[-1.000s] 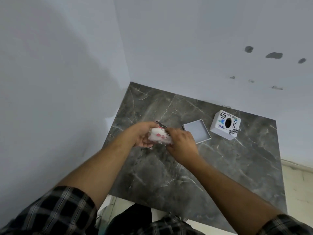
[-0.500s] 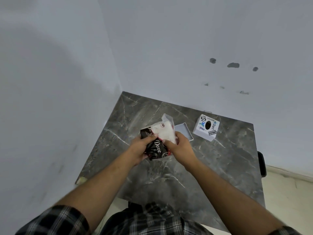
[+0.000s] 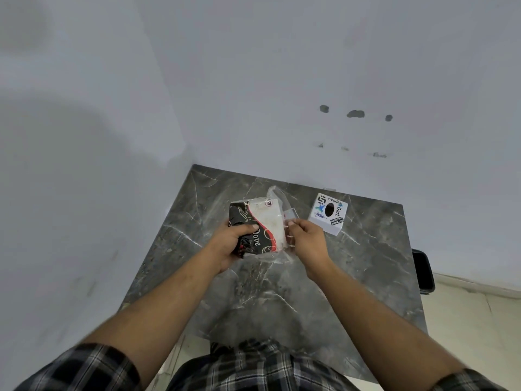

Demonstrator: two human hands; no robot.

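A black, red and white packet (image 3: 258, 228) with a curly printed word is held above the grey marble table (image 3: 282, 292). My left hand (image 3: 231, 245) grips its black lower left part, thumb across the front. A clear plastic wrapper (image 3: 284, 218) surrounds the packet and sticks out to the right. My right hand (image 3: 306, 239) pinches that wrapper's right edge, just beside the packet.
A white cube box (image 3: 329, 213) with stickers and a dark round hole stands at the table's back right. A grey lid (image 3: 290, 213) lies mostly hidden behind the wrapper. Walls close in on the left and back. A black chair edge (image 3: 423, 270) shows at the right.
The packet has been lifted and turned upright, its printed black face now toward me. My right hand moved off the packet to the wrapper's right edge, pulling it outward.
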